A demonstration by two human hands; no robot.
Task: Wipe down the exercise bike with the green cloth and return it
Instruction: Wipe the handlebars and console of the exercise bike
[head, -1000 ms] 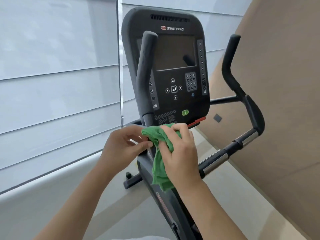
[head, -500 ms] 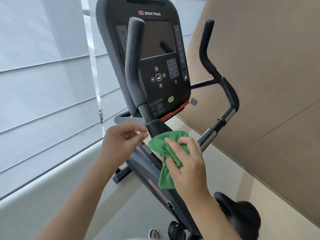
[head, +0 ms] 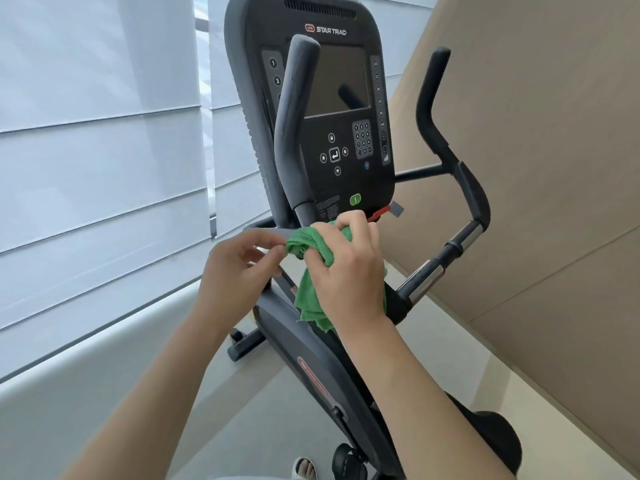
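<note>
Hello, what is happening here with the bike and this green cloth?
A person is standing at an exercise bike and handling a green cloth with both hands. The right hand grips the bunched cloth just below the console, by the base of the near handlebar. The left hand pinches the cloth's upper edge, as if arranging it. Most of the cloth hangs loose under the right hand. It has not been put back yet.

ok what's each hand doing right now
Left hand: fingers pinch the edge of the cloth.
Right hand: fingers curled round the cloth, holding it bunched.
</note>
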